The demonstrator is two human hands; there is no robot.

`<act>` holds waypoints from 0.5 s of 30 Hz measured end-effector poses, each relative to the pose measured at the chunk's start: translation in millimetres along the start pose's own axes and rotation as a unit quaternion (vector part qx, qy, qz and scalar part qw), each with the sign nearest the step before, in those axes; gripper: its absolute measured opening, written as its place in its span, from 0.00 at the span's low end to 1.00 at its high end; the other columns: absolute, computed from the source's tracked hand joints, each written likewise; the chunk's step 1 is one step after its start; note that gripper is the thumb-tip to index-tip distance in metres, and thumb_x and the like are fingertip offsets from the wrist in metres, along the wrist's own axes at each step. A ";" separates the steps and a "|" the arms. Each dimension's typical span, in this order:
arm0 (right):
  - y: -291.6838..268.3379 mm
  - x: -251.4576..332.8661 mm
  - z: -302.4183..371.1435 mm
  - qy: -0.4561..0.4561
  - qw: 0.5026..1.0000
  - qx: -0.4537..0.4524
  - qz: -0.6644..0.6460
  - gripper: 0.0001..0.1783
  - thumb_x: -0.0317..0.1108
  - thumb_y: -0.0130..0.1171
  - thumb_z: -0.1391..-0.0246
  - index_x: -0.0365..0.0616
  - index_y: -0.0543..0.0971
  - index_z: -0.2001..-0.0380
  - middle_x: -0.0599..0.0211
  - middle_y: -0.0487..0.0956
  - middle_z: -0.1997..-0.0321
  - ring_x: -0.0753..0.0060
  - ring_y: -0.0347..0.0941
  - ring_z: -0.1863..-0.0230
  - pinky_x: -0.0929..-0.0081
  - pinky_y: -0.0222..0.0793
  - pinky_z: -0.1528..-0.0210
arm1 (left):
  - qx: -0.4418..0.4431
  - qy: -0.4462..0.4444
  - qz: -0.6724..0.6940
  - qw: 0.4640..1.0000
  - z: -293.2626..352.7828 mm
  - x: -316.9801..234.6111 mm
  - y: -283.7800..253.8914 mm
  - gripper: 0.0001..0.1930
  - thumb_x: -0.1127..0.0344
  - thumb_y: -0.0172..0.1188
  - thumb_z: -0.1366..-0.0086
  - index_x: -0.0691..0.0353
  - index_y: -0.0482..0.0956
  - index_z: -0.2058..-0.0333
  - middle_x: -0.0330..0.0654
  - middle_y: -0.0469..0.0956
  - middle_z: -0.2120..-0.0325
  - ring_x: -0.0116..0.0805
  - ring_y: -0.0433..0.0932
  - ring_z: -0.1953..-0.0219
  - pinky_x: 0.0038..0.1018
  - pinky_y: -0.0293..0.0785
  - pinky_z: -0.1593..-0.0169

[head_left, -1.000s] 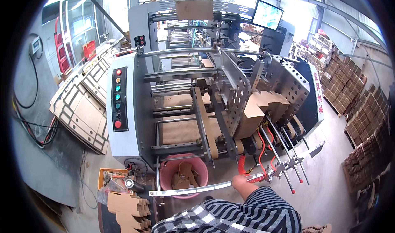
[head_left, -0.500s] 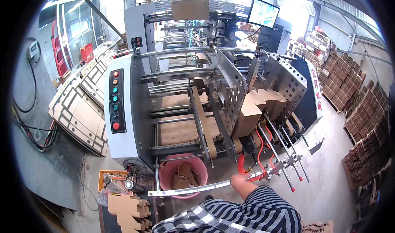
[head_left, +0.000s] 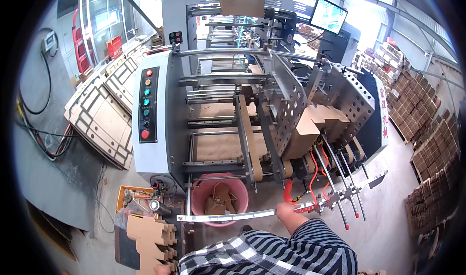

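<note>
My right hand (head_left: pixel 287 211), in a striped sleeve, is closed over the curved metal bar (head_left: pixel 233 216) that runs across the front of the machine. Beside it a red coiled air hose (head_left: pixel 305 209) lies along the bar. At the bottom edge my left hand (head_left: pixel 162 269) shows only in part, against a stack of cut brown cardboard blanks (head_left: pixel 145 233); its fingers are hard to make out. In the machine's feeder, between perforated metal plates (head_left: pixel 349 97), stands a pile of cardboard blanks (head_left: pixel 303 134) above the belts (head_left: pixel 250 144).
Left of the feeder is a control panel (head_left: pixel 147 105) with coloured buttons. A pink tub (head_left: pixel 196 197) with cardboard scraps stands under the bar, next to a yellow tool box (head_left: pixel 121 199). Cutting boards (head_left: pixel 97 124) lean at the left. Bundled cardboard stacks (head_left: pixel 412 100) line the right side.
My left hand has come into view at the cardboard stack by the bottom edge. The whole view has shifted, so the machine sits further right and higher. My right hand stays on the bar.
</note>
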State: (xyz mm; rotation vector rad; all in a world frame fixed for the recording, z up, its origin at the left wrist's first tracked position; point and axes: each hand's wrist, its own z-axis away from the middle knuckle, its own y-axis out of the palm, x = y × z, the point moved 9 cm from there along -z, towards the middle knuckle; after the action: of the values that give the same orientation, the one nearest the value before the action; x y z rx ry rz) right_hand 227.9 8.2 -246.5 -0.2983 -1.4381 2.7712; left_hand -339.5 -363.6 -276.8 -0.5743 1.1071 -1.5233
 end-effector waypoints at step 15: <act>19.4 -4.2 -23.9 -0.007 0.999 -0.036 0.010 0.19 0.41 0.50 0.47 0.47 0.79 0.54 0.60 0.76 0.48 0.51 0.65 0.41 0.16 0.42 0.46 | -0.010 -0.020 0.022 1.000 2.1 22.0 1.6 0.28 0.53 0.68 0.58 0.77 0.79 0.69 0.68 0.76 0.65 0.60 0.76 0.56 0.41 0.73 0.53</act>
State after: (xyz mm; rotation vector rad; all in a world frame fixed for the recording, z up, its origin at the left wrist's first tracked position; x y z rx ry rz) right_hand 237.8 16.0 -274.9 -0.2959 -1.5501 2.7455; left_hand -342.9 -384.9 -281.8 -0.5876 1.0993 -1.4580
